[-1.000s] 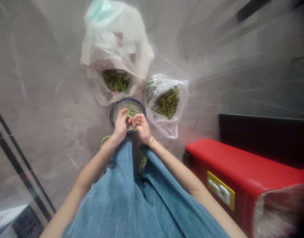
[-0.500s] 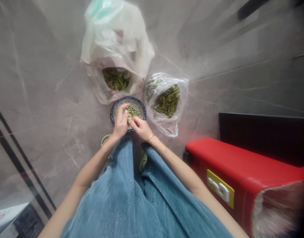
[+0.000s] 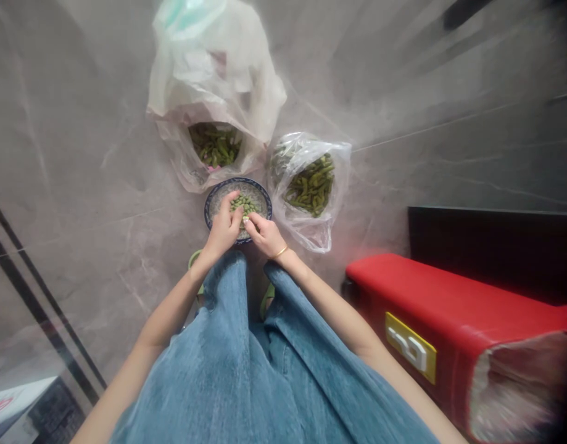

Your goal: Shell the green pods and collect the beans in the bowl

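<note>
Over a blue-rimmed plate (image 3: 211,196), my left hand (image 3: 226,226) and my right hand (image 3: 263,235) meet with fingertips nearly touching. Both are closed in a pinch around a small pale green bean pod (image 3: 245,219), mostly covered by the fingers. My left index finger reaches out over the shelled green beans (image 3: 246,203) heaped on the plate. A white plastic bag (image 3: 213,74) beyond the plate gapes open, with green pods (image 3: 216,147) inside. To the plate's right, a clear plastic bag (image 3: 341,179) holds more green pods (image 3: 311,188).
A red bin (image 3: 431,296) with a yellow label and a bag liner lies at the right, in front of a black panel (image 3: 487,253). At lower left is a box (image 3: 24,407). My jeans (image 3: 209,376) and green slippers (image 3: 267,299) are below the plate on the grey tiled floor (image 3: 102,185).
My hands have shifted slightly over the plate, and the pale green piece now shows between the fingertips. The whole view has moved a little; bags and plate stay in place.
</note>
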`<move>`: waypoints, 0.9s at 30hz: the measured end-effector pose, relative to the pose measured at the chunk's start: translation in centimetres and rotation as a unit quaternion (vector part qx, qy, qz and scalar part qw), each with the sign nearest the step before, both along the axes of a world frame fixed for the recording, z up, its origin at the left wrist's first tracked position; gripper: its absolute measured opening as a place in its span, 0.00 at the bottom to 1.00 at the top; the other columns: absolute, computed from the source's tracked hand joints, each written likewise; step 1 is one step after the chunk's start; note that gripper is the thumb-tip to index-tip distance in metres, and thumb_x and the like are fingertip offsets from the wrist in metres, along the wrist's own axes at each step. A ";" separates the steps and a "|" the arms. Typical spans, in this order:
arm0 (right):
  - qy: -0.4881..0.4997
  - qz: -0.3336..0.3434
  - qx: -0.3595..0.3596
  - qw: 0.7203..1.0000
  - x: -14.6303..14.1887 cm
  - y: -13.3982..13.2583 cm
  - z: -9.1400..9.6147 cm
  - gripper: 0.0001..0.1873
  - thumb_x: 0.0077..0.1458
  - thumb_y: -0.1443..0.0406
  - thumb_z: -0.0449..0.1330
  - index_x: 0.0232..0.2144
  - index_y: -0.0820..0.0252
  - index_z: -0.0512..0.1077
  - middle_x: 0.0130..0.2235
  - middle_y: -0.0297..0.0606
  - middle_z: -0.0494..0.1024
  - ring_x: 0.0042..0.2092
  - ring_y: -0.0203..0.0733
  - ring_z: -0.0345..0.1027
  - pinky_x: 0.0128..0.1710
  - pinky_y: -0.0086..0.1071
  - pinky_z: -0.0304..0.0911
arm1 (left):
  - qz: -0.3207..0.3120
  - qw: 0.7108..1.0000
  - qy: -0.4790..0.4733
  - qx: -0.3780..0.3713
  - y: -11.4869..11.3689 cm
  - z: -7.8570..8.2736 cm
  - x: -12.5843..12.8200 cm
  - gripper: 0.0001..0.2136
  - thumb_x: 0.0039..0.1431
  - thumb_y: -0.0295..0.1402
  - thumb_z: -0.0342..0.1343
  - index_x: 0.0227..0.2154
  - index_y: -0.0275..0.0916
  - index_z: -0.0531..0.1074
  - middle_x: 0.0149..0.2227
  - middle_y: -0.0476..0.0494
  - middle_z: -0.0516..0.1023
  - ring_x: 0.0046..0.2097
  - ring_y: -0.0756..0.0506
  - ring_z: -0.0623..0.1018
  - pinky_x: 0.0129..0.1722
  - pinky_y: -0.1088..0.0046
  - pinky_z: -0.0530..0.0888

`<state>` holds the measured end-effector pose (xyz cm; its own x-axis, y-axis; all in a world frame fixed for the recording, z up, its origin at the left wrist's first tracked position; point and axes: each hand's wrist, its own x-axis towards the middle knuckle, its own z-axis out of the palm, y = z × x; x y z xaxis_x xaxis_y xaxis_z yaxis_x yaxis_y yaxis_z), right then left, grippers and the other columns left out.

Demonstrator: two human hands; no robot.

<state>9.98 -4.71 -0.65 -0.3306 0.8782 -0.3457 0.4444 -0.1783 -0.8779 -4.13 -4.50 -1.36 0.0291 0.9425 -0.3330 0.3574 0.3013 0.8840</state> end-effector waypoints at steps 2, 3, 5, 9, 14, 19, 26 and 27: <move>0.014 -0.024 -0.020 0.999 0.1 -0.1 -0.4 0.19 0.60 0.54 0.45 0.23 0.57 0.59 0.23 0.30 0.60 0.27 0.34 0.55 0.31 0.30 0.50 | 0.008 1.000 -0.018 -0.006 -0.2 -0.2 0.0 0.18 0.66 0.39 0.47 0.56 0.39 0.60 0.22 0.55 0.65 0.20 0.55 0.65 0.24 0.79 0.64; 0.027 -0.037 -0.034 0.998 0.1 -0.2 -0.7 0.20 0.60 0.52 0.45 0.23 0.58 0.60 0.23 0.31 0.61 0.28 0.34 0.56 0.31 0.30 0.51 | 0.012 0.999 -0.029 -0.009 -0.3 -0.4 -0.1 0.19 0.66 0.41 0.47 0.56 0.39 0.60 0.22 0.56 0.64 0.20 0.55 0.65 0.23 0.80 0.64; 0.064 -0.072 -0.069 0.993 0.1 -0.1 -1.2 0.23 0.59 0.50 0.46 0.23 0.59 0.63 0.24 0.32 0.63 0.28 0.34 0.56 0.32 0.30 0.53 | 0.022 0.999 -0.041 -0.008 -0.3 -0.7 -0.3 0.21 0.65 0.44 0.46 0.55 0.38 0.59 0.21 0.57 0.62 0.19 0.55 0.65 0.22 0.80 0.63; 0.182 -0.171 -0.245 0.937 0.1 0.4 -1.4 0.19 0.57 0.52 0.49 0.27 0.60 0.67 0.21 0.29 0.60 0.23 0.32 0.51 0.24 0.29 0.50 | 0.038 0.997 0.011 0.064 2.3 -1.2 -1.7 0.23 0.65 0.48 0.44 0.56 0.38 0.58 0.25 0.51 0.70 0.26 0.52 0.72 0.30 0.76 0.70; 0.364 -0.239 -0.384 0.814 0.5 1.3 -0.1 0.13 0.52 0.66 0.51 0.40 0.63 0.69 0.28 0.35 0.72 0.24 0.31 0.52 0.23 0.27 0.50 | 0.001 0.965 0.083 0.251 8.1 -0.2 -3.6 0.29 0.60 0.49 0.52 0.60 0.45 0.53 0.60 0.36 0.64 0.61 0.41 0.66 0.58 0.63 0.65; 0.389 -0.243 -0.375 0.806 0.9 1.8 0.8 0.20 0.51 0.67 0.56 0.48 0.59 0.61 0.32 0.36 0.76 0.26 0.32 0.55 0.23 0.26 0.50 | -0.116 0.959 0.084 0.245 6.4 1.3 -2.4 0.23 0.65 0.38 0.47 0.60 0.36 0.55 0.44 0.39 0.76 0.53 0.43 0.73 0.59 0.59 0.65; 0.301 -0.208 -0.315 0.876 1.0 1.5 0.1 0.16 0.53 0.67 0.52 0.46 0.58 0.60 0.19 0.23 0.60 0.19 0.30 0.51 0.21 0.25 0.46 | -0.195 0.966 0.016 0.166 1.5 0.9 -0.8 0.21 0.59 0.32 0.55 0.55 0.37 0.61 0.37 0.46 0.74 0.39 0.50 0.75 0.42 0.73 0.73; 0.279 -0.205 -0.316 0.883 0.9 1.5 0.0 0.15 0.53 0.67 0.51 0.44 0.59 0.61 0.17 0.22 0.57 0.18 0.30 0.48 0.20 0.25 0.44 | -0.207 0.963 0.024 0.169 1.3 0.7 -0.8 0.20 0.59 0.31 0.55 0.54 0.37 0.62 0.37 0.46 0.74 0.38 0.50 0.75 0.42 0.73 0.73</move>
